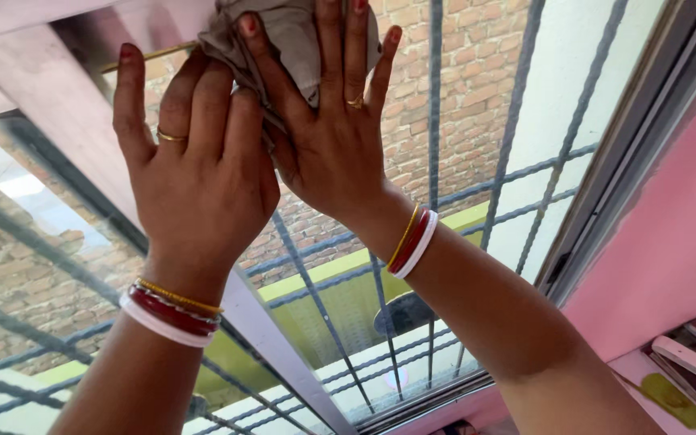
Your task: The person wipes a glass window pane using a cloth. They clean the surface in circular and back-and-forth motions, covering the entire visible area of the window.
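Note:
My right hand (pixel 332 121) presses a grey-beige cloth (pixel 283 32) flat against the window glass (pixel 461 97) near the top of the pane, fingers spread. My left hand (pixel 199 173) lies beside it, fingers together and flat against the glass and the metal window frame (pixel 58 105), its fingertips touching the cloth's lower left edge. Both wrists wear red, white and gold bangles. Most of the cloth is hidden under my right hand or cut off by the top edge of the view.
Behind the glass runs a grid of twisted metal bars (pixel 437 185), with a brick wall (pixel 477 72) and a green ledge (pixel 340 274) outside. A pink wall (pixel 670 234) borders the window on the right. A shelf with small objects (pixel 686 370) sits low right.

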